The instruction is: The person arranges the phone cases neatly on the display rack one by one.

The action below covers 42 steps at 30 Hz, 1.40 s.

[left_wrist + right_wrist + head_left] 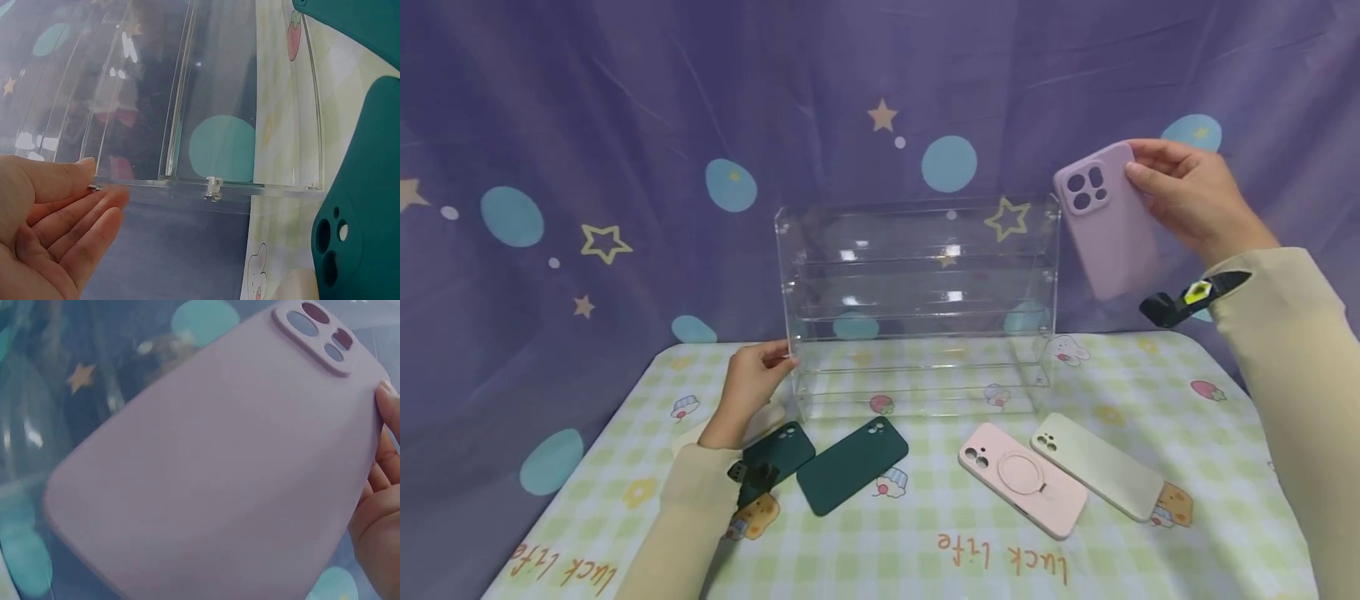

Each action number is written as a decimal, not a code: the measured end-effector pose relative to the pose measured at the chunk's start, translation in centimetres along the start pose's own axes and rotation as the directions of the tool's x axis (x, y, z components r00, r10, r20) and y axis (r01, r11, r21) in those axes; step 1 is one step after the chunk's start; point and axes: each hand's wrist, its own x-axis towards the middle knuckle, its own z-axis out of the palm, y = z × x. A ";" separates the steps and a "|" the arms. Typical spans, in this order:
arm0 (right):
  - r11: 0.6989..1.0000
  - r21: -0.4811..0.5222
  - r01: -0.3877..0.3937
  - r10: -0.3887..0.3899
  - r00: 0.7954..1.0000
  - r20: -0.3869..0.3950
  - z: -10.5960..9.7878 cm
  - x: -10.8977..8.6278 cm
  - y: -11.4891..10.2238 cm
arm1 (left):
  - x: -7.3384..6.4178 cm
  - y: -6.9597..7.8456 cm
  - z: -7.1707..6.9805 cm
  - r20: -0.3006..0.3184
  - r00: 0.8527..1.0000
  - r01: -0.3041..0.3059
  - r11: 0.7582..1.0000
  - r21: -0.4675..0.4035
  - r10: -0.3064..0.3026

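My right hand (1198,196) pinches a lilac phone case (1116,229) by its upper right edge, holding it in the air to the right of a clear acrylic tiered rack (917,333). In the right wrist view the case (212,462) fills most of the picture, camera cutouts at the top. With thumb and fingers on either side of its left panel, my left hand (751,383) grips the rack's edge. The left wrist view shows this hand (62,219) at the panel's rim. No phone cases are visible on the rack's tiers.
Two dark green phone cases (853,467) lie in front of the rack on the left, one partly behind my left wrist. A pale item (767,419) is mostly hidden there. Front right lie a pink case (1022,479) with a ring and a cream case (1097,467), on a checked tablecloth (917,575).
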 end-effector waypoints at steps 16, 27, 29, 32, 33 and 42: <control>0.899 0.372 0.233 -0.107 0.938 -0.330 6.1 5.8 -1.3 | -0.1 0.2 -0.1 0.004 1.000 0.017 0.999 -0.040 -0.017; 0.818 0.419 0.394 -0.214 0.885 -0.413 9.7 7.9 0.4 | -0.2 0.6 -0.6 0.004 1.000 0.009 0.999 -0.042 -0.009; 0.801 0.428 0.418 -0.225 0.873 -0.432 10.0 8.2 0.6 | -0.1 0.6 -0.7 0.000 1.000 0.000 0.999 -0.046 0.000; 0.790 0.422 0.444 -0.227 0.852 -0.471 10.2 8.5 0.9 | -0.2 0.7 -0.7 0.001 1.000 -0.001 0.999 -0.051 0.001; 0.786 0.419 0.454 -0.229 0.844 -0.486 10.2 8.6 1.1 | -0.3 0.7 -0.7 0.002 1.000 0.000 0.999 -0.051 0.000; 0.775 0.381 0.504 -0.272 0.810 -0.519 10.4 9.0 2.3 | -0.8 0.9 -0.6 0.005 1.000 0.020 0.998 -0.055 -0.019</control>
